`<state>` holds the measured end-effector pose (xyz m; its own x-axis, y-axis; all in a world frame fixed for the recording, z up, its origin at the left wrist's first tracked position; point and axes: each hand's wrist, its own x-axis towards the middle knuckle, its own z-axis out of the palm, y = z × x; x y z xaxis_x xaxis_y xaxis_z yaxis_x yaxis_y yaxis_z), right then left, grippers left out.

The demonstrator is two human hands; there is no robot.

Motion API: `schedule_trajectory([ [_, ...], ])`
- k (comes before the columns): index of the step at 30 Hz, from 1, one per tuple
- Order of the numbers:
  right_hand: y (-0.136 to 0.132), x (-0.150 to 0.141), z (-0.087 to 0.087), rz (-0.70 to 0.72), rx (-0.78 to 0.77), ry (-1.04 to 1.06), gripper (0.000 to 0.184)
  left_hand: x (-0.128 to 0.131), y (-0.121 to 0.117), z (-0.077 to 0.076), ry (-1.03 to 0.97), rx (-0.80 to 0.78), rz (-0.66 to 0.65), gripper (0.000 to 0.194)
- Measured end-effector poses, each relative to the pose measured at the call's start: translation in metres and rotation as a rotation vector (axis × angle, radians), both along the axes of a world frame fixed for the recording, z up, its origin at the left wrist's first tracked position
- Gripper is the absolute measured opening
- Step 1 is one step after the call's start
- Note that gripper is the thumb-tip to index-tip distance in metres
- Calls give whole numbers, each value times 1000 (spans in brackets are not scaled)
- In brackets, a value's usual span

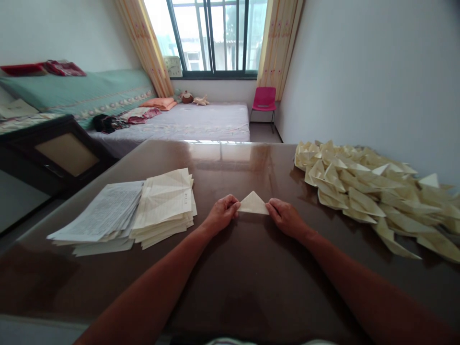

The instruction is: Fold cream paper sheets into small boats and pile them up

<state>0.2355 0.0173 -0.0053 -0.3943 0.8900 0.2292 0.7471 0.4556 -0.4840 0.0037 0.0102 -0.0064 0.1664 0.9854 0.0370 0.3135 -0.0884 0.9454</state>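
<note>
Between my hands is a small cream sheet of folded paper (253, 203), a triangle with its peak pointing away from me. My left hand (223, 212) pinches its left corner, and my right hand (285, 215) pinches the right corner. Both hands are closed, with the fingertips partly hidden behind the thumbs. To the left lies a stack of cream lined paper (165, 196), its top sheet creased. It touches a stack of printed white sheets (104, 211). A large heap of folded paper boats (359, 182) covers the table's right side.
The glossy brown table (230, 278) runs from below me toward a bed (215, 120). A pink chair (265, 99) stands by the far wall under the window. At the left is a dark cabinet (57, 148).
</note>
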Motion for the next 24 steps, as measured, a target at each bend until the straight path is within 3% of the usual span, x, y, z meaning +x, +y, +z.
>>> schedule_trajectory([
  [7, 2, 3, 2, 2, -81, 47, 42, -1, -3, 6, -14, -44, -48, 25],
  [13, 7, 4, -5, -39, -79, 98, 48, 0, -1, 1, -94, -202, -41, 28],
  [17, 10, 2, -6, -54, -88, -86, 41, 1, 1, -4, -115, -196, -11, 28],
  [20, 12, 1, -2, 9, -137, -213, 32, 2, 0, -5, -85, -151, -7, 28],
  [24, 16, 5, 9, 108, -238, -235, 23, 3, 0, -3, -62, -137, -14, 26],
])
